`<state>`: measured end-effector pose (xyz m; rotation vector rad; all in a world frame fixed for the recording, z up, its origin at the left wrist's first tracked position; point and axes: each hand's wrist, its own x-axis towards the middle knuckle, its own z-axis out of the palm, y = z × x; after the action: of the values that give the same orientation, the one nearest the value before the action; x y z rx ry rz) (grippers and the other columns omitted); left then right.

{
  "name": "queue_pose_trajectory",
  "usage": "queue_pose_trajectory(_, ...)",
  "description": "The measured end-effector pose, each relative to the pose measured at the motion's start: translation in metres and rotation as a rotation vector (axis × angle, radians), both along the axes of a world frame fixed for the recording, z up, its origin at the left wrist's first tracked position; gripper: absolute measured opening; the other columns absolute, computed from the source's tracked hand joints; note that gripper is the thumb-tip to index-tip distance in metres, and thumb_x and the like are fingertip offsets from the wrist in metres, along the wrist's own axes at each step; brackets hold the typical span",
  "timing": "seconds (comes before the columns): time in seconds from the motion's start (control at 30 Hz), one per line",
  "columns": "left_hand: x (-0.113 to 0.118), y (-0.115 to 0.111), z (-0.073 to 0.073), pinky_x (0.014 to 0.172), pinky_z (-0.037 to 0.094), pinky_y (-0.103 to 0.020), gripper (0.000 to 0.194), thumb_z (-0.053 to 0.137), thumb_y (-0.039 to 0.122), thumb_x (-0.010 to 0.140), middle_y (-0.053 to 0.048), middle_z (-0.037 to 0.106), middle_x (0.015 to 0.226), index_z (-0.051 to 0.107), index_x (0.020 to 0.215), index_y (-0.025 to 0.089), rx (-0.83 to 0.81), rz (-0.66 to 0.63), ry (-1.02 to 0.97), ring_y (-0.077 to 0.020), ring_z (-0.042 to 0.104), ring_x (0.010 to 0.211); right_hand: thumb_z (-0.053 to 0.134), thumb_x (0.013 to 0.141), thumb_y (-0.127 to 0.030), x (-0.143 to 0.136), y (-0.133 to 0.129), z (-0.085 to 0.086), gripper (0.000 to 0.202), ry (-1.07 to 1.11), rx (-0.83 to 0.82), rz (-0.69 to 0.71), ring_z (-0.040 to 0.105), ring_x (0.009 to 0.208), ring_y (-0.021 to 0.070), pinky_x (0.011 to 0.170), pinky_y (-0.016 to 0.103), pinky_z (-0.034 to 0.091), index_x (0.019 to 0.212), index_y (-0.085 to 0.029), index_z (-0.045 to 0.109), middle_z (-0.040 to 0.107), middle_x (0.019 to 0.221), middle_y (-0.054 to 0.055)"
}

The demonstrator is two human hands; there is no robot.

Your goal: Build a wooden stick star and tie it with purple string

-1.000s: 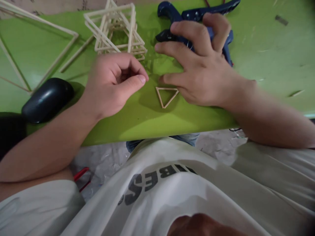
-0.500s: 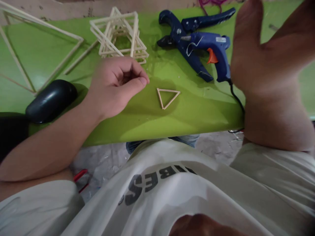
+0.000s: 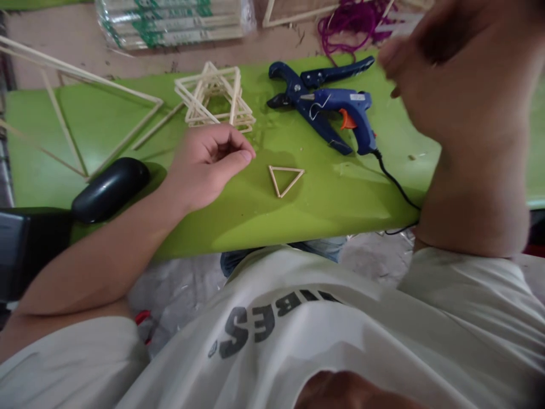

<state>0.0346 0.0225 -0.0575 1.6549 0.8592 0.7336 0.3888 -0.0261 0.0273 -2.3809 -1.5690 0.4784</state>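
Observation:
My left hand (image 3: 210, 162) rests over the green table, thumb and fingertips pinched together; anything between them is too small or hidden to make out. Just right of its fingertips lies a small triangle of thin wooden sticks (image 3: 280, 196). Behind that hand stands a star-shaped stick frame (image 3: 235, 94). Raised at the upper right, my right hand (image 3: 460, 85) is blurred and partly cut off by the frame edge, so its grip is unclear. To its left, a blue glue gun (image 3: 361, 116) with an orange trigger lies against a dark blue pipe cutter (image 3: 317, 116).
A large stick frame (image 3: 123, 145) occupies the left, near a black rounded object (image 3: 110, 190). Beyond the green table (image 3: 255, 227) are plastic-wrapped stick packs (image 3: 179, 23) and purple cord (image 3: 349, 25). The glue gun's black cord (image 3: 395, 182) runs over the front edge.
My right hand has turned and its fingers have moved inward from a spread pose. My left hand keeps its pinch beside the triangle. The view has shifted, showing more beyond the table.

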Motion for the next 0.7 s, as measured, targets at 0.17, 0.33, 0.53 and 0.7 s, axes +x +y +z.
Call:
queue_pose_trajectory(0.17, 0.002, -0.001, 0.006, 0.057, 0.037, -0.031, 0.011, 0.087, 0.034, 0.093, -0.002, 0.070, 0.075, 0.084, 0.088, 0.024, -0.042, 0.001, 0.057, -0.0143, 0.057, 0.063, 0.105, 0.089, -0.035, -0.011, -0.001, -0.003, 0.049, -0.197, -0.114, 0.225, 0.078, 0.102, 0.0358, 0.098, 0.057, 0.062, 0.082, -0.026, 0.058, 0.072, 0.086, 0.007)
queue_pose_trajectory(0.33, 0.005, 0.000, 0.005, 0.058, 0.039, -0.030, 0.014, 0.084, 0.035, 0.094, -0.002, 0.069, 0.074, 0.081, 0.087, 0.022, -0.025, 0.003, 0.050, -0.0138, 0.054, 0.063, 0.098, 0.091, -0.028, 0.006, 0.001, -0.030, 0.042, -0.182, -0.109, 0.332, 0.060, 0.084, 0.0224, 0.081, 0.042, 0.044, 0.086, -0.028, 0.056, 0.075, 0.091, 0.004)
queue_pose_trajectory(0.53, 0.005, 0.002, 0.002, 0.057, 0.039, -0.031, 0.014, 0.084, 0.034, 0.094, -0.002, 0.069, 0.074, 0.080, 0.085, 0.023, 0.014, -0.005, 0.022, -0.0141, 0.055, 0.061, 0.097, 0.096, -0.033, 0.068, -0.021, -0.045, 0.030, -0.185, 0.008, 0.170, 0.051, 0.077, 0.0164, 0.079, 0.038, 0.042, 0.095, -0.028, 0.067, 0.079, 0.093, 0.000)
queue_pose_trajectory(0.7, 0.006, 0.002, -0.001, 0.058, 0.041, -0.030, 0.015, 0.085, 0.034, 0.094, -0.002, 0.070, 0.074, 0.081, 0.085, 0.023, 0.022, -0.017, 0.003, -0.0141, 0.057, 0.062, 0.098, 0.092, -0.023, 0.090, -0.037, -0.041, 0.037, -0.202, -0.005, 0.021, 0.054, 0.079, 0.0197, 0.082, 0.041, 0.044, 0.088, -0.029, 0.062, 0.080, 0.097, 0.003)
